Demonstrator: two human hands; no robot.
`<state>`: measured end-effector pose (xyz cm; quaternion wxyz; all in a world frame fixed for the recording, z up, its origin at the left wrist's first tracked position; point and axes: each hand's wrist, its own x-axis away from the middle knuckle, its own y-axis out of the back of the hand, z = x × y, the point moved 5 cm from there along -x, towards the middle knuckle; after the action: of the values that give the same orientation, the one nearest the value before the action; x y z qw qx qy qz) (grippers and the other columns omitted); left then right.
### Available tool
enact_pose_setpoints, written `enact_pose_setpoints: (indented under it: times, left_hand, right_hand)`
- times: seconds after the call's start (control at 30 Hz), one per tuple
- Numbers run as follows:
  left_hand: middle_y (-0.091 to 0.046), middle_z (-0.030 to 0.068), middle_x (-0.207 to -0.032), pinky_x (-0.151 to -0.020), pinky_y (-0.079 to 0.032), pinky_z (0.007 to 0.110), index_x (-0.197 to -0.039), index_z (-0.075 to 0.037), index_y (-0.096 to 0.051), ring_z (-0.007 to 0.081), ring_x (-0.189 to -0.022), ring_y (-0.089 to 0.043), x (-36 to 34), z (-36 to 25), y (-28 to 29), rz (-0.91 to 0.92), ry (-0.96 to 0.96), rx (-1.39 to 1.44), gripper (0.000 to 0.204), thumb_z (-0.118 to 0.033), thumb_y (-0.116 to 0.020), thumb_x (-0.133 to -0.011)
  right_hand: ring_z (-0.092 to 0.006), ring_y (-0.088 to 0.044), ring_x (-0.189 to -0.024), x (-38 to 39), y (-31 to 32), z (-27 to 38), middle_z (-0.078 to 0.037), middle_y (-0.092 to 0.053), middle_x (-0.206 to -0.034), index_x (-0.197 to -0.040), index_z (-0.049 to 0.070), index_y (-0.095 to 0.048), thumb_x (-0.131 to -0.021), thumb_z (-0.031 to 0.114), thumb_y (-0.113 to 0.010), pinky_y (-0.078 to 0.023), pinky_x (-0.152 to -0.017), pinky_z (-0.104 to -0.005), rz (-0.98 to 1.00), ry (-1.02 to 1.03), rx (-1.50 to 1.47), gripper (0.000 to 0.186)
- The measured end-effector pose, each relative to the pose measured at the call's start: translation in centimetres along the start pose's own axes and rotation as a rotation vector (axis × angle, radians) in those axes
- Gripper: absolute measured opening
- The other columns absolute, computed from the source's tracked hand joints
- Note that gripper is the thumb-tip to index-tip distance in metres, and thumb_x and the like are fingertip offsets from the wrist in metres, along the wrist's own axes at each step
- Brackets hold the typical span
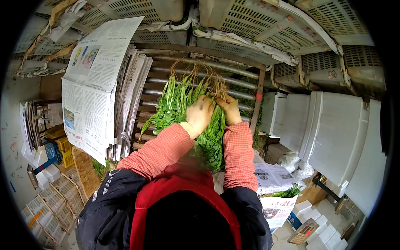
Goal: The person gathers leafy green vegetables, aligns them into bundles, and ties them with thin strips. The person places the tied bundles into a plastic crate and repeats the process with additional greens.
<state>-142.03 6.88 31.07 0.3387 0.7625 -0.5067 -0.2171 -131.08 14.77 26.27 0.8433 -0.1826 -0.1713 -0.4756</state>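
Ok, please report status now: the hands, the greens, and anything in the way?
Left hand, right hand at leafy greens, near root ends; exact grip hidden. Greens on slatted rack, roots pointing away. Newspapers at left, clear of hands.

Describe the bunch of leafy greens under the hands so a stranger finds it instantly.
Find the barred rack in the middle, right of the newspaper stack. Leafy greens lie across it, brown roots pointing away from the person. The bunch is the rightmost of these, the only one with left hand and right hand at its stems.
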Motion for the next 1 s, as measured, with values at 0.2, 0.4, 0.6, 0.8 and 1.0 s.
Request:
enact_pose_setpoints:
  times: [0.2,0.4,0.6,0.8,1.0]
  left_hand:
    - [-0.062,0.0172,-0.101,-0.076,-0.049,0.034,-0.103,0.002,-0.057,0.0299,-0.092,-0.061,0.1,2.3,-0.8,0.185,0.284,0.25,0.035,-0.025,-0.065,-0.082]
    - [-0.063,0.0185,-0.098,-0.073,-0.048,0.029,-0.113,0.006,-0.054,0.0228,-0.085,-0.06,1.0,3.5,-2.9,0.201,0.46,0.513,0.042,-0.023,-0.063,-0.084]
    - [-0.063,0.0188,-0.097,-0.07,-0.049,0.031,-0.114,0.005,-0.053,0.025,-0.082,-0.061,1.5,2.8,-2.1,0.21,0.459,0.449,0.042,-0.024,-0.061,-0.085]
    - [-0.065,0.019,-0.089,-0.07,-0.05,0.039,-0.112,-0.005,-0.057,0.0332,-0.077,-0.063,2.4,1.5,-2.8,0.309,0.274,0.162,0.039,-0.03,-0.06,-0.083]
    - [-0.064,0.0122,-0.095,-0.068,-0.051,0.038,-0.107,-0.006,-0.059,0.0308,-0.077,-0.063,4.7,0.8,0.6,0.094,0.004,0.071,0.035,-0.029,-0.062,-0.08]
  right_hand:
    - [-0.0142,-0.057,-0.084,0.4,0.1,-0.5,-0.007,-0.065,-0.095,-0.102,-0.003,-0.063,-0.083,0.012,-0.062,-0.044,-0.078,-0.0275,-0.07,0.014,-0.002,0.024]
    - [-0.0133,-0.057,-0.083,1.2,-0.7,0.9,-0.008,-0.066,-0.093,-0.103,-0.004,-0.062,-0.084,0.015,-0.063,-0.043,-0.077,-0.0268,-0.039,-0.056,0.08,0.027]
    - [-0.0142,-0.057,-0.082,1.3,1.5,-1.2,-0.009,-0.066,-0.091,-0.104,-0.004,-0.061,-0.086,0.018,-0.061,-0.044,-0.077,-0.0274,-0.181,0.008,0.115,0.029]
    - [-0.0187,-0.058,-0.086,2.1,1.4,-0.2,-0.011,-0.064,-0.097,-0.108,-0.005,-0.058,-0.085,0.019,-0.061,-0.043,-0.08,-0.0288,-0.087,0.042,0.069,0.033]
    - [-0.0177,-0.058,-0.079,1.8,0.4,0.4,-0.009,-0.065,-0.089,-0.098,-0.002,-0.063,-0.079,0.015,-0.063,-0.043,-0.074,-0.0293,-0.079,0.008,0.276,0.026]
